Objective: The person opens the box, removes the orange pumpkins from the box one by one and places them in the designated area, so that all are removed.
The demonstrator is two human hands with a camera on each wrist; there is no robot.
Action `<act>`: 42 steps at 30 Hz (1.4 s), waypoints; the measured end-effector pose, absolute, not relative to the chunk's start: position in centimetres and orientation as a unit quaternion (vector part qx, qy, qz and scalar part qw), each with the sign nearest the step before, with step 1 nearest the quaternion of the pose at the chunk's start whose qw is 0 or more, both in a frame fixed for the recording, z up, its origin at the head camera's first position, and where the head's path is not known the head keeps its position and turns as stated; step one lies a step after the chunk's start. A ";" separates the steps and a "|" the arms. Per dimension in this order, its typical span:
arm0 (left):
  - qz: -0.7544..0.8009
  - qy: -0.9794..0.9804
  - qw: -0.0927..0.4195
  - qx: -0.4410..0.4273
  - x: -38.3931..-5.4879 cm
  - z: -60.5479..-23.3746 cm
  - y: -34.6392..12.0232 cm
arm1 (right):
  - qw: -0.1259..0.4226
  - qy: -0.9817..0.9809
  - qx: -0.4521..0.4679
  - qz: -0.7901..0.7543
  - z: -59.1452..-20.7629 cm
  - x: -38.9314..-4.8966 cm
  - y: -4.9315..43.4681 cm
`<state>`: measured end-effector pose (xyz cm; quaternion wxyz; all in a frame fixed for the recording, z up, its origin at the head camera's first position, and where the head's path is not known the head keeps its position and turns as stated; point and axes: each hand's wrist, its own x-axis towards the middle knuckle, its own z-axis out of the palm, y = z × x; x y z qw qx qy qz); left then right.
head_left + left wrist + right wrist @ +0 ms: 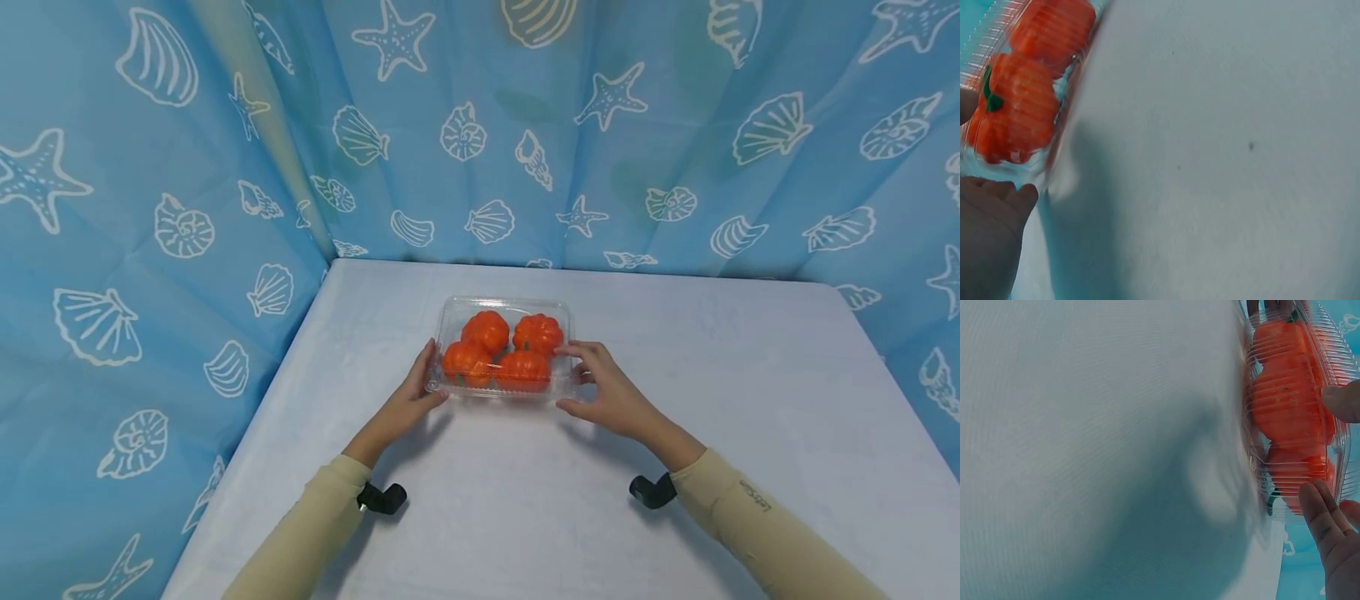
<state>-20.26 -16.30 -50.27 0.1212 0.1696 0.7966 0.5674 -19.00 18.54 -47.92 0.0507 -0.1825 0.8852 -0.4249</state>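
A clear plastic clamshell box with ribbed sides is near the middle of the table. Inside it are several small orange pumpkins, some showing green stems. My left hand grips the box at its left end, thumb by the near left corner and fingers along the side. At the right end, my right hand holds the box with a finger over the upper edge and the thumb near the front corner. In the right wrist view, its fingers overlap the plastic wall.
A white cloth covers the table. Blue curtains with shell and starfish prints hang behind the table and along its left side. Each wrist wears a black camera mount below a beige sleeve.
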 end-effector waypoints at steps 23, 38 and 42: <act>0.600 0.778 0.093 0.162 -19.8 -51.0 -15.5 | 0.035 0.884 -0.203 -0.420 -48.3 -19.3 18.9; 0.595 0.787 0.058 0.150 -19.4 -51.3 -14.9 | 0.043 0.887 -0.192 -0.417 -48.1 -19.2 18.8; 0.596 0.788 0.052 0.146 -19.3 -51.2 -14.8 | 0.042 0.886 -0.196 -0.417 -48.1 -19.2 18.7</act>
